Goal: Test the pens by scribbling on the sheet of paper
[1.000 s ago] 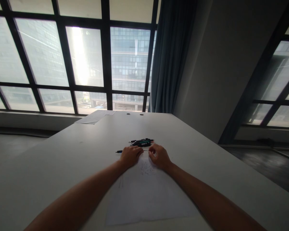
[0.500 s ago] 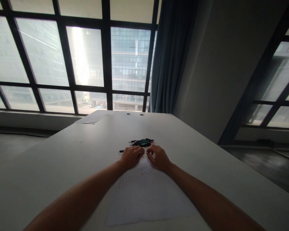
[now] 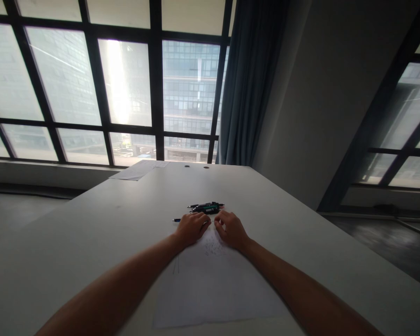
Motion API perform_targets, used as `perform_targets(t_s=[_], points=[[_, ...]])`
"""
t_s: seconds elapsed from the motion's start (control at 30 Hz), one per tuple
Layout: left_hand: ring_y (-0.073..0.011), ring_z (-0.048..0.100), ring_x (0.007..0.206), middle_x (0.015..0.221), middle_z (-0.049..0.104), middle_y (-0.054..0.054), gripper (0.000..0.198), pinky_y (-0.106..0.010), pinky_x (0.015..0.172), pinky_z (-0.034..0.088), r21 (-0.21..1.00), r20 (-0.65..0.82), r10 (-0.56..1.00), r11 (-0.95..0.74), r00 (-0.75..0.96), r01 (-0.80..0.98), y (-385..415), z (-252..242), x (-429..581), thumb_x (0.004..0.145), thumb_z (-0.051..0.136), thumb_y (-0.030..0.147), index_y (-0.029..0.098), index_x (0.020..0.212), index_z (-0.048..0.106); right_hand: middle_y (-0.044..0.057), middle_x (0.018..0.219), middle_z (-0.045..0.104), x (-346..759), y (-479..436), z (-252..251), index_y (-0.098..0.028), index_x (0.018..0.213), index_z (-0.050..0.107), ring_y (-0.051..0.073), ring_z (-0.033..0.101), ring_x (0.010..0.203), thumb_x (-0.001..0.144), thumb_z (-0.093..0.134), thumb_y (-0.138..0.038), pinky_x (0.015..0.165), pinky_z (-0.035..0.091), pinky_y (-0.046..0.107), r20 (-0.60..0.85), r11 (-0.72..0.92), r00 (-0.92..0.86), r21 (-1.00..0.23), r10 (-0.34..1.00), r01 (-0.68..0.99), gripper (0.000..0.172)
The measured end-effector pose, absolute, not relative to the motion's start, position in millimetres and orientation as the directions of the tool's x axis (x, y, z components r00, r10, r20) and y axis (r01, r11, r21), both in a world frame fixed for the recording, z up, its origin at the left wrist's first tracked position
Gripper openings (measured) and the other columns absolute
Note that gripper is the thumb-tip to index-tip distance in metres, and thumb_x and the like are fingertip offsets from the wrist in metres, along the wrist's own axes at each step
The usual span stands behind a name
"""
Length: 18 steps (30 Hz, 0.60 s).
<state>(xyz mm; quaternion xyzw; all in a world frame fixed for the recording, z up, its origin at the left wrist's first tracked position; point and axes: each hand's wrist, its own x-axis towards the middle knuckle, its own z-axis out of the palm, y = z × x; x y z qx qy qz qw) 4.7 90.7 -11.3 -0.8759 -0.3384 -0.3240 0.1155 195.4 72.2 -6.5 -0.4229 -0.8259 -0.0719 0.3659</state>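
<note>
My left hand (image 3: 192, 228) is closed around a pen (image 3: 176, 220). The pen's dark end with a bit of blue sticks out to the left of the knuckles, and a thin pale tip shows at the fingertips. Just to the right, my right hand (image 3: 231, 229) is curled, thumb and forefinger pinched close to that tip; what they hold, if anything, is too small to make out. Both wrists rest over a white sheet of paper (image 3: 213, 294) with small scribbles near its top. Beyond the fingers lies a pile of several dark pens (image 3: 207, 208), one with green on it.
The white table (image 3: 133, 219) stretches away toward a large window (image 3: 190, 88). At its far left corner lie more papers (image 3: 136, 171). Two dark round holes (image 3: 206, 167) are set near the far edge. A blue curtain (image 3: 243, 93) hangs beside a grey pillar (image 3: 318, 102).
My right fingertips have drawn slightly to the right, widening the small gap between the hands. My left hand and the pile of pens stay about where they were.
</note>
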Motion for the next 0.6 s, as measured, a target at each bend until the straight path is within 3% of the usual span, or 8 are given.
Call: perform_targets(t_s=[0.37, 0.6], points=[[-0.0165, 0.065, 0.08, 0.086, 0.07, -0.003, 0.02, -0.025, 0.068, 0.046, 0.02, 0.63, 0.525, -0.747, 0.573, 0.664, 90.2, -12.0, 5.0, 0.093, 0.045, 0.03, 0.02, 0.093, 0.063, 0.004, 0.086, 0.06, 198.1, 71.6, -6.7, -0.019, 0.085, 0.058, 0.016, 0.054, 0.073, 0.084, 0.054, -0.019, 0.076, 0.04, 0.031, 0.706, 0.726, -0.441, -0.152, 0.555, 0.671, 0.005], [-0.0167, 0.064, 0.08, 0.087, 0.069, -0.002, 0.02, -0.025, 0.068, 0.046, 0.023, 0.612, 0.547, -0.734, 0.571, 0.678, 88.7, -10.9, 5.9, 0.093, 0.046, 0.032, 0.021, 0.094, 0.064, 0.007, 0.094, 0.061, 197.8, 71.7, -5.9, -0.018, 0.077, 0.057, 0.022, 0.055, 0.096, 0.078, 0.057, -0.019, 0.081, 0.037, 0.034, 0.726, 0.675, -0.403, -0.113, 0.557, 0.729, 0.002]])
